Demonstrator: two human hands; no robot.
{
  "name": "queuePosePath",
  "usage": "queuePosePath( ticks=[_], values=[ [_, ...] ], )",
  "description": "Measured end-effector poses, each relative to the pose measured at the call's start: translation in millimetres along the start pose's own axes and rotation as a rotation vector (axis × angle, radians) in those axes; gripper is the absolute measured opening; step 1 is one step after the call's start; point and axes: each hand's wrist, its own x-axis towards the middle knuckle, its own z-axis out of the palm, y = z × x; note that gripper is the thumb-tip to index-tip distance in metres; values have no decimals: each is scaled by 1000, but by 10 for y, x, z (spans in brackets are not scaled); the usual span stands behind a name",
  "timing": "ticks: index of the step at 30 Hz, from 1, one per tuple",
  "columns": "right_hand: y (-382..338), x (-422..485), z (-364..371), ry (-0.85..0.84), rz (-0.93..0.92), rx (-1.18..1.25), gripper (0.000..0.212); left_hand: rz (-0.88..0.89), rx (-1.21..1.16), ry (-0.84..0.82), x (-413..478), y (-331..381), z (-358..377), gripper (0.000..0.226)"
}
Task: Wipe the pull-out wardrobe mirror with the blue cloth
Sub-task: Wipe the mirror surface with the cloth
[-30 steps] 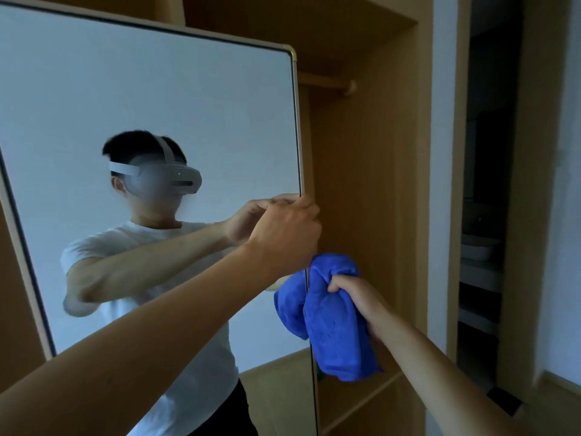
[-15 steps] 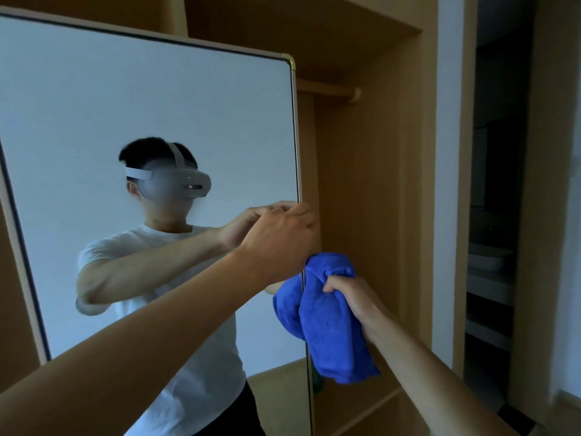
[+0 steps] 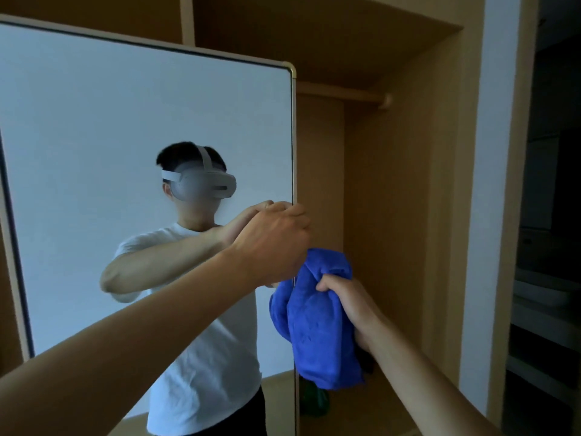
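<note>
The pull-out mirror [image 3: 125,127] fills the left half of the view, tall, with a thin gold frame and a rounded top right corner. My left hand [image 3: 273,243] is closed around its right edge at mid height. Just below and to the right, my right hand [image 3: 342,297] grips a bunched blue cloth [image 3: 317,328], which hangs down beside the mirror's edge. Part of the cloth shows reflected in the glass. The glass also reflects a person in a white T-shirt wearing a headset.
The open wooden wardrobe [image 3: 393,215] stands behind the mirror, with a hanging rail [image 3: 345,97] near the top. A dark green object [image 3: 317,401] sits low inside it. A white wall strip [image 3: 490,184] and a dark doorway [image 3: 550,247] lie to the right.
The mirror's top right corner and the reflection have shifted lower and to the right in view. Both hands keep their grips, on the mirror edge and on the cloth.
</note>
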Motion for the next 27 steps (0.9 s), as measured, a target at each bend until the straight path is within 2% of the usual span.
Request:
queuePosePath(
  ticks=[3,6,8,13,15,17,21,25,27],
  values=[
    [125,-8,-47,-33,30,-24,33,-18,41,22,123,-121,-56,19],
    [214,-20,-70,-55,48,-35,36,-39,108,32,215,-269,-114,21],
    [223,-8,-74,-53,34,-34,34,-40,131,17,239,-314,-134,21],
    [-35,89,-23,-66,-14,14,9,-14,161,14,222,-311,-129,19],
    [-248,141,-3,-57,-43,27,10,-21,143,9,220,-313,-120,22],
    [-482,183,21,-61,-80,44,11,-34,110,-1,226,-315,-133,35],
    [-812,270,64,-67,-157,131,23,-62,55,-10,237,-324,-179,47],
    [-795,275,55,-90,-159,142,16,-77,58,-31,258,-326,-226,60],
    [-698,266,27,-97,-127,83,14,-69,63,-38,280,-334,-258,56]
  ],
)
